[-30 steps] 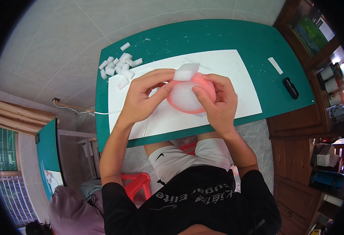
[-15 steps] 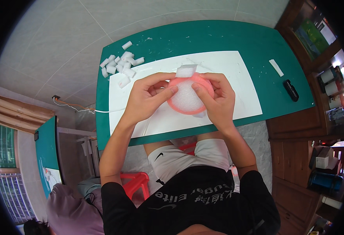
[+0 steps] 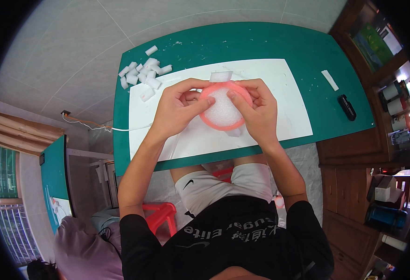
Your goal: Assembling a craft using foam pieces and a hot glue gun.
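Between my hands is a round foam disc [image 3: 222, 112] with a white bubbly middle and a pink ring about its edge. My left hand [image 3: 181, 105] grips its left side, thumb on the white face. On the other side my right hand [image 3: 257, 109] holds it the same way, fingers behind the rim. A white foam strip [image 3: 221, 76] sticks up past the far edge of the disc. Another pale piece [image 3: 234, 133] shows just below the near edge. Whether these two are joined to the disc, I cannot tell.
A white sheet [image 3: 279, 93] lies under my hands on the green table [image 3: 242, 42]. Several white foam pieces [image 3: 144, 74] are heaped at the far left. A foam strip [image 3: 329, 80] and a black tool [image 3: 346, 107] lie at right. A white cable [image 3: 128, 129] crosses the left edge.
The disc has tipped a little, so its pink rim shows along the far side and less of the upper strip is seen. Both hands keep their hold.
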Motion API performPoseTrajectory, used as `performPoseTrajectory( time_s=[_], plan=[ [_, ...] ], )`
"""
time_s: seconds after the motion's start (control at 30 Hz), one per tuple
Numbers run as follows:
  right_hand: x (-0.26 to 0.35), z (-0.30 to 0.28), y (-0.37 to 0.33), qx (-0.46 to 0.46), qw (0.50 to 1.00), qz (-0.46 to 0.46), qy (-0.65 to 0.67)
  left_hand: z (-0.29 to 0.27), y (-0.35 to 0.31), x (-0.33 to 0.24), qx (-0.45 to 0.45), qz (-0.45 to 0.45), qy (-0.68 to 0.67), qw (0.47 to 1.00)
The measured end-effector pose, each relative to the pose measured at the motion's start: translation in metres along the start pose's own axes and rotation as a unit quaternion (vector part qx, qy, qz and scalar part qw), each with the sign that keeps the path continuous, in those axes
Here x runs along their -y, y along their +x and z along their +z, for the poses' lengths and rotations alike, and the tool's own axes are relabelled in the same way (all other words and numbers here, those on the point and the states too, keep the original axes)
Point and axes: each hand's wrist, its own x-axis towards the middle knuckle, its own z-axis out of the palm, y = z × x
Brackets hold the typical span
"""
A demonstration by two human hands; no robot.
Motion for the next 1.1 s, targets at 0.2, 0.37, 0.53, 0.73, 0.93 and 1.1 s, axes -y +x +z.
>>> performPoseTrajectory(
  time_s=[0.2, 0.37, 0.53, 0.73, 0.93, 1.1],
  plan=[
    [-0.002, -0.001, 0.003, 0.003, 1.0, 0.005, -0.005, 0.0, 0.003, 0.006, -0.005, 0.005, -0.011, 1.0],
    [0.0, 0.0, 0.003, 0.009, 1.0, 0.011, -0.015, -0.002, 0.003, 0.006, -0.001, 0.004, -0.001, 1.0],
    [-0.004, -0.001, 0.003, 0.011, 1.0, 0.007, -0.012, -0.003, 0.001, 0.002, -0.005, -0.016, 0.016, 1.0],
    [-0.004, 0.0, 0.002, 0.015, 1.0, 0.01, -0.008, -0.003, 0.0, 0.002, -0.007, -0.014, 0.011, 1.0],
    [-0.004, -0.002, 0.001, 0.024, 1.0, 0.01, 0.006, -0.002, 0.001, 0.004, -0.013, 0.009, -0.013, 1.0],
    [0.004, -0.009, -0.009, 0.106, 0.991, -0.033, -0.07, -0.008, 0.003, 0.009, -0.024, 0.061, -0.005, 0.998]
  ],
)
